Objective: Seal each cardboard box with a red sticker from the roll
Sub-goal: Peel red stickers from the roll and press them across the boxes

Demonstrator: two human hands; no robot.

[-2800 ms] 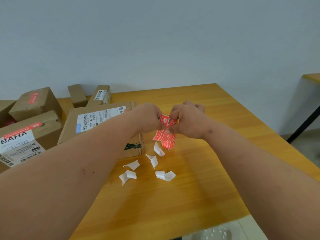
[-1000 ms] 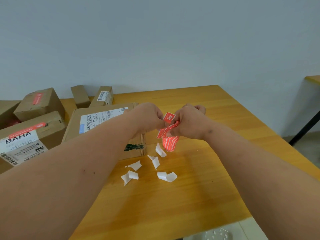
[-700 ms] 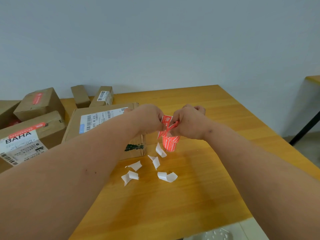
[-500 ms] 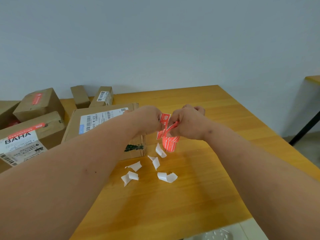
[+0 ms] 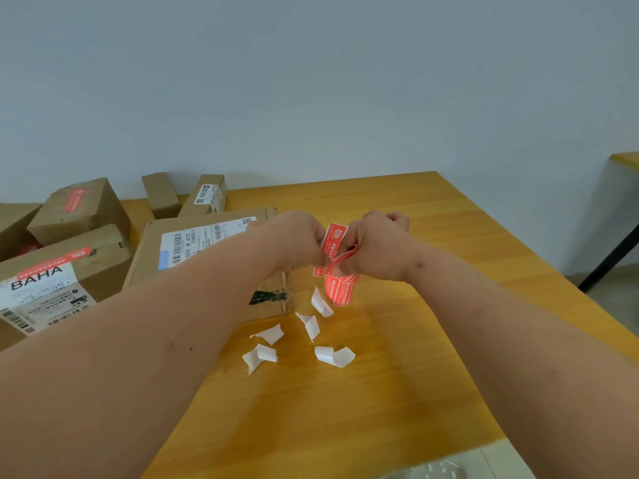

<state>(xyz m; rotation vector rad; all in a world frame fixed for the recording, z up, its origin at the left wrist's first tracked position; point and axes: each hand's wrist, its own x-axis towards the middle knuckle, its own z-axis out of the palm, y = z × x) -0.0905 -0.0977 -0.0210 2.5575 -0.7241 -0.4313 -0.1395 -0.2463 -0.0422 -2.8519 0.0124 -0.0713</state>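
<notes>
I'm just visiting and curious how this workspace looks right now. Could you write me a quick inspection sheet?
Surface: orange wooden table.
Job's things: sticker roll hanging below the hands; red sticker half peeled; large box unsealed; BAHA box already stickered.
Clutter: white backing scraps.
Grippers: left hand pinches the sticker; right hand holds the strip.
Cables: nothing seen.
Surroundings: pale wall, second table.

Both arms are bare, with no sleeves, no watch and no rings. The left hand [image 5: 297, 238] and right hand [image 5: 375, 248] wear no gloves.
</notes>
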